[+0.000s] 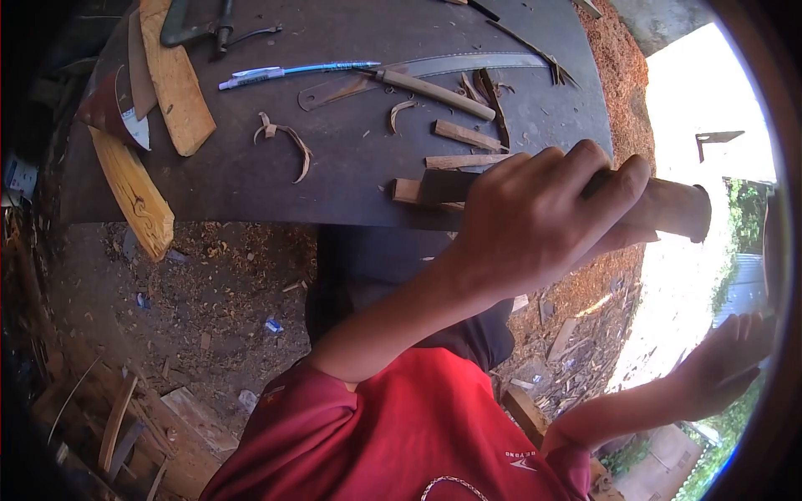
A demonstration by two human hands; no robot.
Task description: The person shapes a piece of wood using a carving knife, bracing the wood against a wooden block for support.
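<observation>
My left hand is closed around a chisel. Its thick wooden handle sticks out on the right, and its dark flat blade points left over the table edge. Under the blade lies a small wood block, partly hidden by the hand. Out at the far right, my raised right hand is closed, apart from the table. What it grips is blurred at the edge of view. Beyond the left hand, wood strips lie near a slim wooden-handled tool and a metal ruler.
The dark round table also carries a pen, a clamp, curled shavings and long wood offcuts. A folded reddish sheet sits at its left edge. Wood scraps and sawdust cover the ground.
</observation>
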